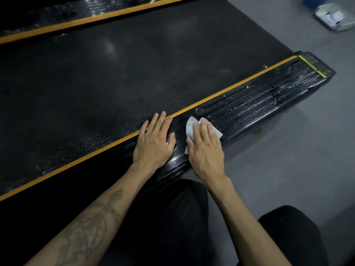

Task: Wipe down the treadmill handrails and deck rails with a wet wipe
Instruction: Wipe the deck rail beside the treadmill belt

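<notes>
We're wiping the near deck rail: right hand flat on the wet wipe, left hand spread flat, bracing; next, sweep toward two o'clock.

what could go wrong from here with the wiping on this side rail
The wet wipe is small and mostly bunched under the flat right hand, so it may roll up or miss grooves in the ribbed deck rail. White residue near the rail's far end could just get smeared. The left hand braces partly on the belt, possibly picking up grit.
</notes>
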Available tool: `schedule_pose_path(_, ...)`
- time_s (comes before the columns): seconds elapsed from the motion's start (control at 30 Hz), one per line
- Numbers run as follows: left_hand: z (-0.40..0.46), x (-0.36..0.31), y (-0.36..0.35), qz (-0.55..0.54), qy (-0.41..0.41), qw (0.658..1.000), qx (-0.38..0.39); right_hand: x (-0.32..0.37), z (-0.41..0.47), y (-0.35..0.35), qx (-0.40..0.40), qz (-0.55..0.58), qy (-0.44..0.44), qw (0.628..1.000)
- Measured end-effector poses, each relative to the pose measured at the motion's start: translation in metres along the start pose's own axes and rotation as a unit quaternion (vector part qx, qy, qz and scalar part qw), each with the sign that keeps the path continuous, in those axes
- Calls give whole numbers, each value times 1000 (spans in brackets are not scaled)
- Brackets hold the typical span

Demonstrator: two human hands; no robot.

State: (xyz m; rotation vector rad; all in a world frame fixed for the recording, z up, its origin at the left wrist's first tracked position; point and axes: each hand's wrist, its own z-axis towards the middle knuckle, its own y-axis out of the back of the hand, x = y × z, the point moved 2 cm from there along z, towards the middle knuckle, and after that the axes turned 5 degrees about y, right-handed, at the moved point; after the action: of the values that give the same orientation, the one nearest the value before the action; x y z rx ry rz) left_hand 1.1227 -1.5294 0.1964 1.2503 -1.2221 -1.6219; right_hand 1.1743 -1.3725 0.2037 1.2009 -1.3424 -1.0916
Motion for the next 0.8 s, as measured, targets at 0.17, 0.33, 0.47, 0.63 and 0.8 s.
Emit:
schedule_pose_path(0.17,1,0,-1,3,0,1000,2,-8,16,9,6,-6,36,999)
schedule_pose_path(0.33,1,0,-2,2,1,1000,0,-4,5,2,0,-21,0,1000)
schedule_pose_path(0.47,1,0,-2,4,3,1000,7,2,17,5,1,11,39,999)
schedule_pose_path(0.63,1,0,-1,3,2,1000,5,-13,26,7,-7,6,24,1000)
schedule_pose_path(0.8,2,0,-2,7,4,1000,9,9,18,0,-6,22,31,999)
